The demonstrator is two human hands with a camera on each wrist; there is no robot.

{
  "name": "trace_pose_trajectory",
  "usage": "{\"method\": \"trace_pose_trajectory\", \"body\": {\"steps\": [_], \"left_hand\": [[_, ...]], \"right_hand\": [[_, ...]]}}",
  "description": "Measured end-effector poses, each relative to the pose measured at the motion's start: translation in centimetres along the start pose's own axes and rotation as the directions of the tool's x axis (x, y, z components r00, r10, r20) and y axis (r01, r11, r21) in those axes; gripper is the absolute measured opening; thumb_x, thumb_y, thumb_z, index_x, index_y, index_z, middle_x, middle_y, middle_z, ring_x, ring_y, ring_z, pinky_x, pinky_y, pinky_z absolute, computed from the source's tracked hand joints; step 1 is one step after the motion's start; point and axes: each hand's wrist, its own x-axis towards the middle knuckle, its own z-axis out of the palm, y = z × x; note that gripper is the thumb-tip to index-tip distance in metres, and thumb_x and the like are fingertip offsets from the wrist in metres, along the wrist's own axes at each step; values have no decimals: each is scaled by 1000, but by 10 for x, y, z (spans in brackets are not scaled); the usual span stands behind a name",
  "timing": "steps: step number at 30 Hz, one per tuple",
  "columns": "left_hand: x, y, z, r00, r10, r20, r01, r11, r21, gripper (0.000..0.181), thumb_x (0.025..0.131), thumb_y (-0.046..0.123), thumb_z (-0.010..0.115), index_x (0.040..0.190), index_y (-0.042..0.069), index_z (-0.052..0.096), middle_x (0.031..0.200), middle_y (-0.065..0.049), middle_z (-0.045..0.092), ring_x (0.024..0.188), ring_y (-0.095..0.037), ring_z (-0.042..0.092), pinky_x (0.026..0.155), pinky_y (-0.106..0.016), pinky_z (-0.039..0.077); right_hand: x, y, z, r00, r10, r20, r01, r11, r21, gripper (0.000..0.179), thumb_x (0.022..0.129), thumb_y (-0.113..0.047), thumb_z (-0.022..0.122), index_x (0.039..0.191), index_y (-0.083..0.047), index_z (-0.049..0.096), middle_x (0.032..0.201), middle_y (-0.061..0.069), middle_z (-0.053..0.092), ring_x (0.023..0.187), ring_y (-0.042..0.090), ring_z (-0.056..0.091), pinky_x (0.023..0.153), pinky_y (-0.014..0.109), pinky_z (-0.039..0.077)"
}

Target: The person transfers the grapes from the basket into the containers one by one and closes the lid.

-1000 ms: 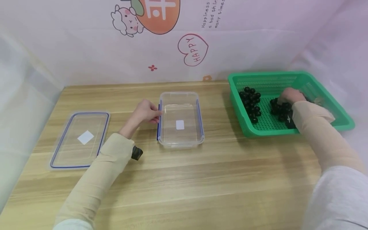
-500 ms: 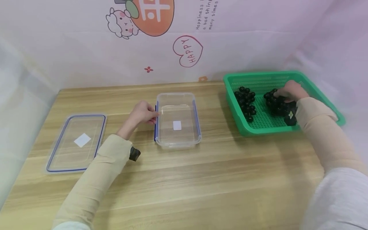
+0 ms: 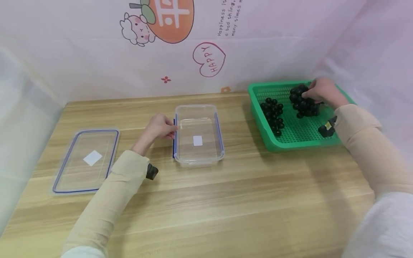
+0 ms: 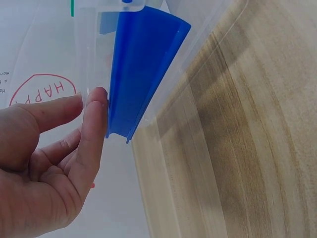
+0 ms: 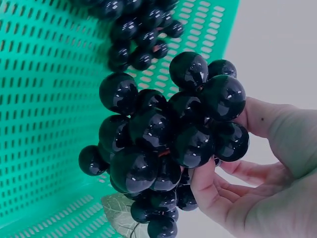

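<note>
My right hand [image 3: 324, 91] grips a bunch of dark grapes [image 5: 168, 129] over the back of a green plastic basket [image 3: 272, 143]. In the right wrist view, thumb and fingers pinch the bunch from its side, and a pale leaf [image 5: 119, 213] shows beneath it. A second bunch of dark grapes [image 3: 272, 116] lies along the basket's left side. My left hand [image 3: 159, 126] pinches the left rim of a clear plastic food container [image 3: 209, 152] between thumb and fingers. A blue locking flap [image 4: 143, 74] hangs down beside those fingertips. The container stands upright with no lid on it.
A clear lid [image 3: 79, 172] with a blue seal and a white label lies flat at the left of the wooden table [image 3: 226, 215]. A white printed cloth [image 3: 258, 53] rises behind the table's back edge.
My right hand has lifted the grapes and carried them toward the back of the basket. The left hand stays on the container's rim. The head view has shifted slightly.
</note>
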Motion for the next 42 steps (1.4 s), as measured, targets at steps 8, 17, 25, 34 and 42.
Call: {"method": "trace_pose_trajectory", "body": {"steps": [8, 17, 25, 34, 42], "left_hand": [[0, -1, -2, 1000, 1, -10, -1, 999, 51, 23, 92, 16, 62, 93, -7, 68, 65, -4, 63, 64, -19, 67, 75, -35, 61], [-1, 0, -4, 1000, 3, -20, -2, 999, 46, 22, 91, 14, 63, 95, -8, 68, 67, -6, 63, 65, -19, 67, 80, -39, 60], [-2, 0, -2, 1000, 1, -23, -1, 999, 37, 22, 91, 14, 63, 96, -7, 68, 69, -7, 64, 62, -17, 66, 80, -39, 60], [-2, -3, 0, 999, -1, -32, 2, 1000, 27, 21, 91, 14, 63, 95, -7, 68, 69, -8, 64, 71, -25, 69, 82, -40, 60], [-2, -3, -1, 999, 13, -46, -11, 999, 37, 21, 91, 14, 64, 93, -7, 69, 69, -8, 64, 63, -18, 66, 81, -40, 60]], "right_hand": [[-11, -25, -5, 999, -28, -30, 27, 999, -18, 65, 93, -32, 55, 132, 15, 32, 127, 38, 36, 79, 32, 59, 64, 45, 55], [-29, -70, -6, 997, -67, -40, 61, 989, -138, 66, 93, -37, 54, 135, 9, 33, 130, 36, 39, 91, 40, 54, 74, 54, 47], [-42, -108, 3, 984, -162, -77, 151, 980, -131, 58, 92, -30, 56, 134, 6, 38, 133, 35, 40, 99, 43, 49, 75, 54, 45], [-50, -152, 20, 963, -258, -72, 247, 960, -135, 53, 89, -23, 58, 132, 4, 41, 111, 28, 56, 89, 36, 55, 70, 47, 47], [-61, -195, 43, 931, -357, -72, 346, 929, -130, 47, 86, -18, 59, 126, 1, 46, 106, 22, 57, 90, 32, 53, 70, 42, 47]]}}
